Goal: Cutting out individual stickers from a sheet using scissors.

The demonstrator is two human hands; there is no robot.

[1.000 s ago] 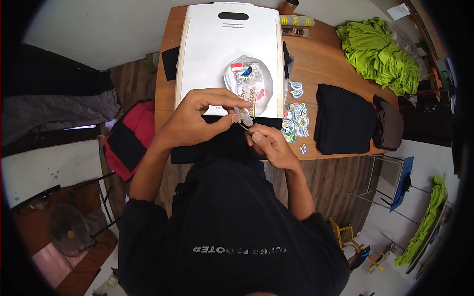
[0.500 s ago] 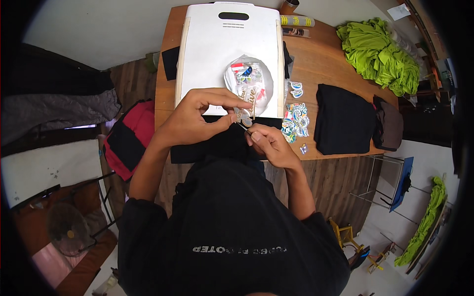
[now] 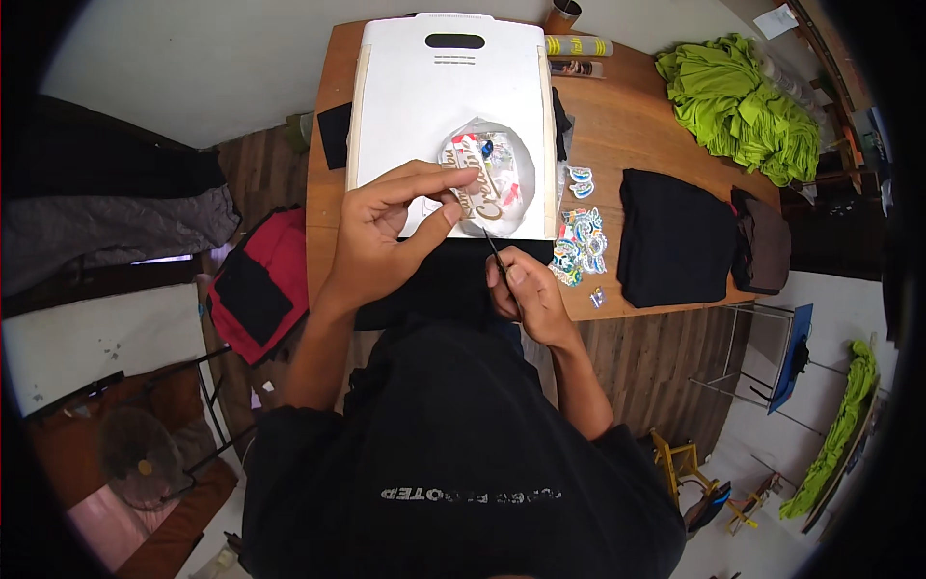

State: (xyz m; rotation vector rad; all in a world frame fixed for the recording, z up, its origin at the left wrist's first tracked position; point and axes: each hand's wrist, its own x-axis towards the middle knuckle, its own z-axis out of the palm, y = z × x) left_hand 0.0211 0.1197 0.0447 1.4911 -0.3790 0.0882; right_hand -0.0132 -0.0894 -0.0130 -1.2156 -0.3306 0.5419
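My left hand pinches a clear sheet of printed stickers and holds it up over the white board. My right hand grips small dark scissors, whose blades point up into the lower edge of the sheet. Both hands are close together above the near edge of the wooden table. A black cloth lies under them.
Loose cut stickers lie right of my hands. Beyond them sit a folded black garment, a brown one and a pile of green cloth. A yellow tube lies at the far edge. A red bag sits at the left.
The sheet has shifted slightly in my left hand and the scissors have edged along its lower rim. Both hands stay in nearly the same place.
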